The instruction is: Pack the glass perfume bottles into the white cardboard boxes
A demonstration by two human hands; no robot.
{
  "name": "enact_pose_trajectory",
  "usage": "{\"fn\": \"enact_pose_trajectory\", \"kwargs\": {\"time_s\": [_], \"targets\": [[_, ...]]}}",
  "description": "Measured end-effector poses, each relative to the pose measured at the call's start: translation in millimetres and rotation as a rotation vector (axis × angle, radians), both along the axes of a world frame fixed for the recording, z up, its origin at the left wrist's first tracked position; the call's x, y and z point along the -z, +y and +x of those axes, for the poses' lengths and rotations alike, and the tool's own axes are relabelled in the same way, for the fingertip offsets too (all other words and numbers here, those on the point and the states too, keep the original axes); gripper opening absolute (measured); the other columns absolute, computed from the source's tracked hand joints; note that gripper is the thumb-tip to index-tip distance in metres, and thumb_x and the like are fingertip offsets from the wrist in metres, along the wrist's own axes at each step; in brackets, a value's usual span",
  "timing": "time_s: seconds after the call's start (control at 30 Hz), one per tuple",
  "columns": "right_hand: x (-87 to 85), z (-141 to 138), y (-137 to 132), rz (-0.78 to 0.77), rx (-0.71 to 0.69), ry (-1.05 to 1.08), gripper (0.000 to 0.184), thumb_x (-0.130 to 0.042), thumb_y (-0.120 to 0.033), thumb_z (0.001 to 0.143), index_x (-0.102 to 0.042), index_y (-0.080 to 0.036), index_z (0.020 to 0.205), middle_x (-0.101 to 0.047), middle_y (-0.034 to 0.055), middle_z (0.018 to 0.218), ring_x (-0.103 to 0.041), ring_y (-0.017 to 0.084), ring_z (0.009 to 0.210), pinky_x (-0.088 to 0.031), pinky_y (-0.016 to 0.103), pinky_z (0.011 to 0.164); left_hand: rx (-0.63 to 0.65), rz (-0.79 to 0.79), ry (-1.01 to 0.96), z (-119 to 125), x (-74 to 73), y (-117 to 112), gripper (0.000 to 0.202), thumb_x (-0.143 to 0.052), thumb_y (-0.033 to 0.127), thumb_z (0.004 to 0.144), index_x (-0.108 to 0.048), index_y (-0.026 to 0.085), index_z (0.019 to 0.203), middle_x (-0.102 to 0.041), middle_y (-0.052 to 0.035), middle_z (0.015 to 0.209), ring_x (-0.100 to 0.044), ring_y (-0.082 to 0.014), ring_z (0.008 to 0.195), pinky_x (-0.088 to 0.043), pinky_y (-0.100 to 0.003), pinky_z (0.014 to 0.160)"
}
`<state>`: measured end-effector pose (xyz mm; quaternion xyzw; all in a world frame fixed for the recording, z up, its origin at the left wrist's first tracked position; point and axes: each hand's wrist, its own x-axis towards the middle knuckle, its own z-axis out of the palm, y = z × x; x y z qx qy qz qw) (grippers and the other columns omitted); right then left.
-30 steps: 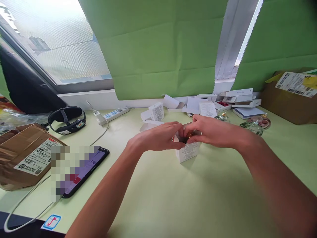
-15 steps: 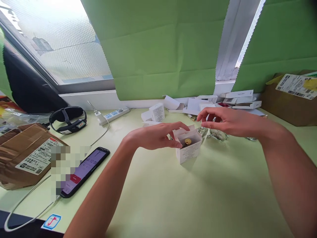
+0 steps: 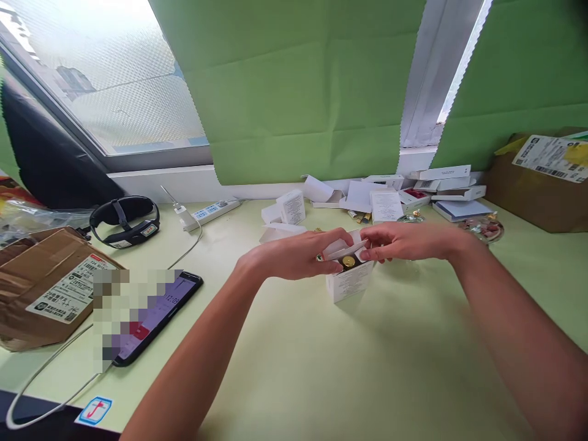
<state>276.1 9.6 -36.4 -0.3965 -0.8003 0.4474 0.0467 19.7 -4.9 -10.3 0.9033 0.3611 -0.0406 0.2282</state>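
Observation:
A small white printed carton [image 3: 350, 283] stands upright on the table with its top flaps up. Inside it shows a round gold cap [image 3: 348, 262] with dark material around it. My left hand [image 3: 303, 252] grips the carton's left side, thumb at the front rim and fingers behind. From the right, my right hand [image 3: 390, 241] has its thumb and fingers closed on the carton's right upper edge and flap. Glass items with gold caps [image 3: 416, 217] lie behind my right hand, partly covered by it.
White cartons [image 3: 292, 208] and opened boxes [image 3: 452, 184] lie along the back by the windowsill. A brown parcel [image 3: 537, 190] stands at the right, another parcel [image 3: 50, 282] at the left. A phone [image 3: 160, 318], a power strip [image 3: 214, 211] and a black headband device [image 3: 126, 223] sit on the left.
My right hand has moved left and down from above the glass items onto the carton's right side. My left hand stays on the carton, which has not moved.

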Motion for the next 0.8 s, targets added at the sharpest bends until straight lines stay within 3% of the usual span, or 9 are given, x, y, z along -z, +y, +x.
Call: {"fn": "enact_pose_trajectory", "kwargs": {"time_s": [0.33,0.6,0.8], "targets": [[-15.9,-1,-11,0.034,0.052,-0.004,0.033,-0.054,-0.060,0.086,-0.065,-0.030,0.096,-0.062,0.0045,0.096,-0.056,0.023,0.087,-0.046,0.032,0.073,0.072,-0.001,-0.087,0,0.4,-1,0.020,-0.050,0.036,0.096,-0.047,0.029,0.115,-0.062,-0.0004,0.107,-0.059,-0.0148,0.085,-0.038,-0.025,0.068],[-9.4,-1,-6,0.016,0.030,-0.021,0.041,-0.060,-0.062,0.082,-0.067,-0.027,0.104,-0.065,0.0049,0.104,-0.056,0.022,0.090,-0.045,0.032,0.075,0.058,-0.014,-0.114,-2,-4.1,-4,0.029,-0.054,0.039,0.094,-0.048,0.030,0.121,-0.059,-0.0025,0.113,-0.059,-0.0161,0.090,-0.042,-0.027,0.072],[-5.6,-3,-4,0.006,-0.027,-0.009,0.036,-0.059,-0.055,0.085,-0.066,-0.027,0.107,-0.065,0.0045,0.100,-0.057,0.022,0.088,-0.044,0.030,0.073,0.015,-0.031,-0.160,0,-3.8,-5,0.044,-0.048,0.039,0.098,-0.034,0.034,0.139,-0.061,-0.0042,0.111,-0.060,-0.0151,0.081,-0.042,-0.028,0.069]]}}
